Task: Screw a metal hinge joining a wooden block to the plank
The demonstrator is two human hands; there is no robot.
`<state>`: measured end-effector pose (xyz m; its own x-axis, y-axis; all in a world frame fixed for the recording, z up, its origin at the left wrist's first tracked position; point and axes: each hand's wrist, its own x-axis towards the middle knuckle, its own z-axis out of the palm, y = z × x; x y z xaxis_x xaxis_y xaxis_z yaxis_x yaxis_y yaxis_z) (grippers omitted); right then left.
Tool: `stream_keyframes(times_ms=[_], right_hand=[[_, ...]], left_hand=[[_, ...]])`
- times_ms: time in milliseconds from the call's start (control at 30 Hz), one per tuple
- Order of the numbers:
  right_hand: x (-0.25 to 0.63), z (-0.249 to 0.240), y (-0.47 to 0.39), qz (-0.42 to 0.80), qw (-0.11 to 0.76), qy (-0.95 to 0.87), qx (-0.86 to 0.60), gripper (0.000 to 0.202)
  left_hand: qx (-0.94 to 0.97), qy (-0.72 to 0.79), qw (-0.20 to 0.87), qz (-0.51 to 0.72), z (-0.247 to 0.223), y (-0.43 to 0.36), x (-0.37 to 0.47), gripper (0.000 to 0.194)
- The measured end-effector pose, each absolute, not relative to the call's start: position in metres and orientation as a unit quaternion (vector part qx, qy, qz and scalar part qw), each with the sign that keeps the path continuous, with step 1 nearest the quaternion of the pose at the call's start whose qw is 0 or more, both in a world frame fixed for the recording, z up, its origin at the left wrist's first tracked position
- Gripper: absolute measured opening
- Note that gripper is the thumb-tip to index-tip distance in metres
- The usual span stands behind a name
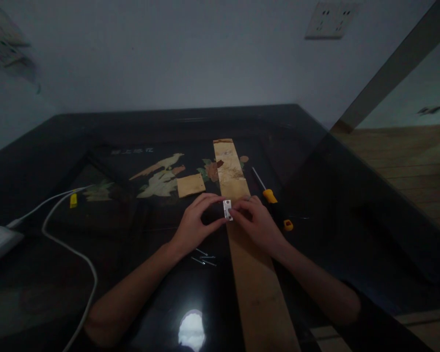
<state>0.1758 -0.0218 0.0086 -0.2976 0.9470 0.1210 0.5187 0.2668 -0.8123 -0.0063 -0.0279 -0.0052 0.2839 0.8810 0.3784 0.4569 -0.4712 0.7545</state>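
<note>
A small silvery hinge (227, 209) is held at the left edge of a long wooden board (256, 288), near the board's middle. My left hand (198, 220) pinches the hinge by its upper and lower ends between finger and thumb. From the other side, my right hand (254, 220) has its thumb and fingertips at the hinge's right edge, with the hand resting over the board. Several loose screws or nails (204, 257) lie on the dark table just below my left hand. A screwdriver (269, 195) with a yellow handle lies right of the board.
A small square wooden piece (190, 186) lies left of the board. A yellow and black object (288, 225) sits below the screwdriver. At the left are a white power strip (2, 242), its cable (84, 256) and a small yellow item (73, 199). A wall with sockets (332, 19) rises behind the table.
</note>
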Motion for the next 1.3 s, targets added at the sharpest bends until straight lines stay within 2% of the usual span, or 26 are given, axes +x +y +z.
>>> stream_keyframes(times_ms=[167,367,633,1300], right_hand=[[0.175,0.007,-0.022,0.344,0.319,-0.728,-0.500,0.015],[0.179,0.006,-0.020,0.334,0.318,-0.739,-0.491,0.019],[0.189,0.001,-0.011,0.250,0.346,-0.746,-0.511,0.012],[0.189,-0.003,-0.016,0.188,0.268,-0.811,-0.485,0.020]], left_hand=[[0.776,0.434,0.230,0.396,-0.007,-0.029,-0.007,0.043],[0.782,0.444,0.207,0.386,-0.012,-0.026,-0.010,0.039],[0.782,0.470,0.219,0.345,-0.017,-0.023,-0.010,0.033],[0.781,0.472,0.260,0.316,-0.018,-0.023,-0.010,0.040]])
